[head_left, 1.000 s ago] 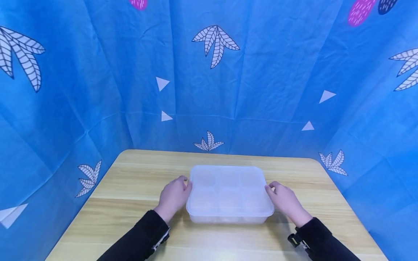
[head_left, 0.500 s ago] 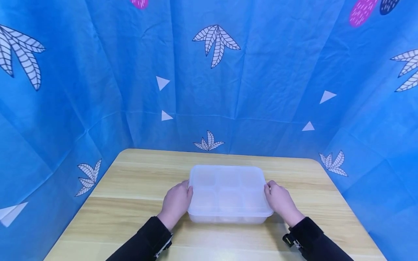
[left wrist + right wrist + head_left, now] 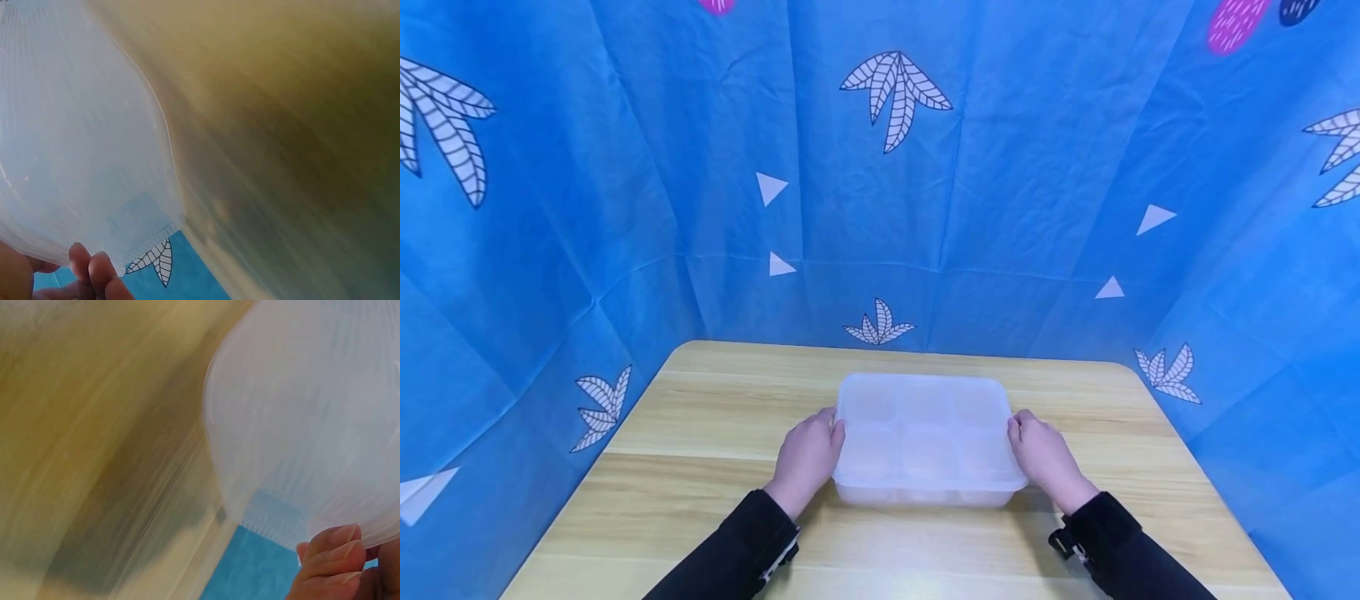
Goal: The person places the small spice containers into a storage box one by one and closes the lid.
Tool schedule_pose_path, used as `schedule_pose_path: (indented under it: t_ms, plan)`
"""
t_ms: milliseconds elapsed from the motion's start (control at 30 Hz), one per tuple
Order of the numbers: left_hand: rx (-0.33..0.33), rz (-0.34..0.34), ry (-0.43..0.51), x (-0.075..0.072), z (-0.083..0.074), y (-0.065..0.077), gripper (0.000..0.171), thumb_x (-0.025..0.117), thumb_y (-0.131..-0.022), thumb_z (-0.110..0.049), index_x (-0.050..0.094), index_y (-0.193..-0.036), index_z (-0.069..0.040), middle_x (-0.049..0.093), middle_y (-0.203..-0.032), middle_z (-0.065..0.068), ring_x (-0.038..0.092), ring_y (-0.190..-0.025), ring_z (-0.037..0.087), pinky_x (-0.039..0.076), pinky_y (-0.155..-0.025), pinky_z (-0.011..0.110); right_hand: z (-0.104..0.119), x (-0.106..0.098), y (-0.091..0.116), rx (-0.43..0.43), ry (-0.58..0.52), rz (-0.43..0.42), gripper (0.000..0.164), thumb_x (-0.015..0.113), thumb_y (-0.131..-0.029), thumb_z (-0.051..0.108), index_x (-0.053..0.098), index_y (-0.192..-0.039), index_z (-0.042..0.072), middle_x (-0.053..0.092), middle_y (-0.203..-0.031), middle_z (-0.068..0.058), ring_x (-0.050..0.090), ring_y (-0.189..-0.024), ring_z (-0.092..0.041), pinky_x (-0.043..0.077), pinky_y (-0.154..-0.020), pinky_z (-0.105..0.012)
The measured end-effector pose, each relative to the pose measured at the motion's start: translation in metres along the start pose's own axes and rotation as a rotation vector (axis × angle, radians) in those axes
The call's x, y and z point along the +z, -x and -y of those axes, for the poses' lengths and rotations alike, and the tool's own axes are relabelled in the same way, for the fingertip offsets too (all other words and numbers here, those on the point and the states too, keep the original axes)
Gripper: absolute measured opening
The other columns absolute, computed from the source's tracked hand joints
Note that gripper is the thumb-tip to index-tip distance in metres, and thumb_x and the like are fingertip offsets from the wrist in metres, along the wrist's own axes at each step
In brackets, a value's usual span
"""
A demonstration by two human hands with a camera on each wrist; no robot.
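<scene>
A translucent white plastic storage box (image 3: 928, 433) with a lid is held over the middle of the table, and six-part shapes show faintly through its top. My left hand (image 3: 807, 454) grips its left short side, thumb on top by the rim. On the opposite side my right hand (image 3: 1048, 457) holds the rim the same way. Fingertips (image 3: 100, 269) curl under the edge in the left wrist view. Curled fingers (image 3: 337, 553) also show beneath the rim in the right wrist view. What lies inside the box cannot be made out.
The light wooden table (image 3: 700, 417) has rounded far corners. A blue curtain (image 3: 1015, 208) with leaf and triangle prints stands behind it and along both sides. Dark sleeves (image 3: 730, 542) cover both forearms.
Both hands have closed more firmly on the box's sides, the right one moving inward. In the last half second the box has risen slightly, its near edge higher in view.
</scene>
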State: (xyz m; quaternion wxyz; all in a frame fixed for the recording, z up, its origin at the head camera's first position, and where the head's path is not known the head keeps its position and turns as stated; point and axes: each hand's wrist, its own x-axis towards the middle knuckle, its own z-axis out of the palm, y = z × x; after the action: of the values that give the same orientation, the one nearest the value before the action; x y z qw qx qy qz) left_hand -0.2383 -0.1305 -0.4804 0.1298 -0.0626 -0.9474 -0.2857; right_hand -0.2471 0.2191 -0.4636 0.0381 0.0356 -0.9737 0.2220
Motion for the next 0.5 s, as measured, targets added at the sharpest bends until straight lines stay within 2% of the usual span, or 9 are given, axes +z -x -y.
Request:
schedule_pose_path:
  t_ms: [167, 367, 500]
  plan:
    - [-0.018, 0.013, 0.020, -0.0002, -0.0006, -0.0025, 0.039, 0.056, -0.103, -0.021, 0.062, -0.127, 0.008, 0.070, -0.109, 0.022, 0.070, -0.091, 0.032, 0.058, -0.080, 0.045, -0.0002, -0.0008, -0.0016, 0.012, 0.001, 0.007, 0.038, 0.039, -0.106, 0.020, 0.057, -0.119, -0.011, 0.068, -0.103, -0.027, 0.066, -0.093, -0.045, 0.053, -0.082, -0.056]
    - [-0.043, 0.028, 0.027, -0.0009, -0.0007, -0.0056, 0.040, 0.055, -0.103, -0.022, 0.061, -0.129, 0.007, 0.070, -0.110, 0.021, 0.069, -0.089, 0.028, 0.058, -0.080, 0.044, -0.0007, 0.0001, -0.0044, 0.009, 0.006, 0.009, 0.035, 0.040, -0.106, 0.020, 0.058, -0.117, -0.009, 0.068, -0.099, -0.024, 0.067, -0.090, -0.042, 0.052, -0.079, -0.055]
    - [-0.052, 0.032, 0.037, -0.0004, 0.0001, -0.0069, 0.040, 0.055, -0.103, -0.023, 0.061, -0.129, 0.006, 0.071, -0.104, 0.019, 0.067, -0.081, 0.023, 0.058, -0.076, 0.041, -0.0008, -0.0002, -0.0053, 0.012, 0.006, 0.015, 0.036, 0.040, -0.106, 0.019, 0.058, -0.117, -0.010, 0.068, -0.099, -0.026, 0.066, -0.090, -0.043, 0.052, -0.079, -0.055]
